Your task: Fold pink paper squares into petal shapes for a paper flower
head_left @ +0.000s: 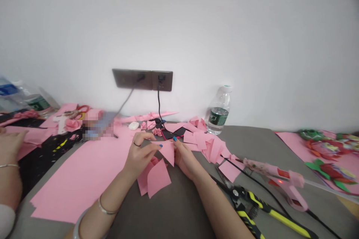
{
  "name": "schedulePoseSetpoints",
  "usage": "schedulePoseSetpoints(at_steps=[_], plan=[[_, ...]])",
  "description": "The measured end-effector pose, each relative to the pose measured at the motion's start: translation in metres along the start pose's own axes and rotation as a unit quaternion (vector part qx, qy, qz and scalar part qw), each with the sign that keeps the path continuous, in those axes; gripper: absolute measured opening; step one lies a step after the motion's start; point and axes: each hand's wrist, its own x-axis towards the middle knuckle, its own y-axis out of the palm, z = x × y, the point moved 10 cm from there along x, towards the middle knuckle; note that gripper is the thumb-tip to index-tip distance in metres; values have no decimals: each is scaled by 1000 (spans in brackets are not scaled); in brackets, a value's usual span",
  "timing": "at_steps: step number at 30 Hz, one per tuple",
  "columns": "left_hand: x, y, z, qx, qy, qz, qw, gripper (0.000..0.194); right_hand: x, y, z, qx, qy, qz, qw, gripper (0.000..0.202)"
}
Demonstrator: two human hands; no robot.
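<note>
Between my two hands is a small piece of pink paper, folded to a point at its lower end. My left hand pinches its upper left side between thumb and forefinger, the other fingers curled above. On the right edge, my right hand grips the paper with its thumb on top; its other fingers are mostly hidden. Just below my left hand lie loose pink paper squares, partly overlapping. A large stack of pink sheets spreads out beneath and left of my left forearm.
Black-and-yellow shears and a pink glue gun with its cord lie right. Cut pink pieces are heaped before a water bottle. Paper flowers lie far right. Another person's hand works at far left.
</note>
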Motion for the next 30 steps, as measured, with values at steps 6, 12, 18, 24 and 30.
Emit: schedulePoseSetpoints(at_steps=[6,12,18,24,30], plan=[[2,1,-7,9,28,5,1000,24,-1,9,2,-20,-23,53,998,28],[-7,24,32,-156,-168,69,971,35,-1,-8,14,-19,-95,-25,995,25],[-33,55,55,-272,-352,157,882,24,-7,-2,30,-100,-181,-25,978,20],[-37,57,55,-280,-357,157,877,13,-9,5,35,-158,-217,-4,963,18],[-22,45,42,-275,-280,137,910,25,-13,-5,46,-195,-265,-45,943,8]])
